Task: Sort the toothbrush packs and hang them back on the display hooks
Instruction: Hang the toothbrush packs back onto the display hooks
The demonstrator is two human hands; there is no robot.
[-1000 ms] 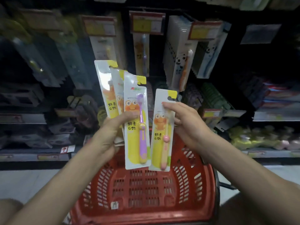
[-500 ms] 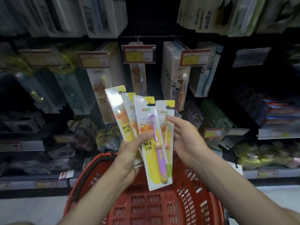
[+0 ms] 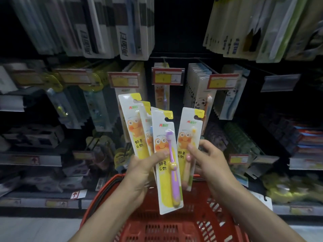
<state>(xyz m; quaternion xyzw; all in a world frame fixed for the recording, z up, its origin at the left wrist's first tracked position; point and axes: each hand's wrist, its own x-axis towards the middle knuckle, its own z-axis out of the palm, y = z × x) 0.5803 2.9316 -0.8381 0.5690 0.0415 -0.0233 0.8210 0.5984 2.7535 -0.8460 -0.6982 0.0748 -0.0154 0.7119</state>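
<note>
A dark rack (image 3: 178, 32) fills the view. Along its top row, white packs (image 3: 132, 32) hang close together. In the row below, hooks (image 3: 208, 67) carry price tags (image 3: 167, 75) at their front ends, with more packs behind them: a thin row of orange ones (image 3: 162, 96) in the middle and panda packs (image 3: 197, 95) just to its right. Lower down, shelves (image 3: 31, 160) hold blurred boxes on the left and stacked cartons (image 3: 307, 137) on the right. A pale floor (image 3: 35, 229) runs beneath, with a red basket (image 3: 97, 203) in front.

Left hand (image 3: 139, 172) fans 3 packs (image 3: 166, 154); right hand (image 3: 209, 159) pinches 1 pack (image 3: 189, 135).
</note>
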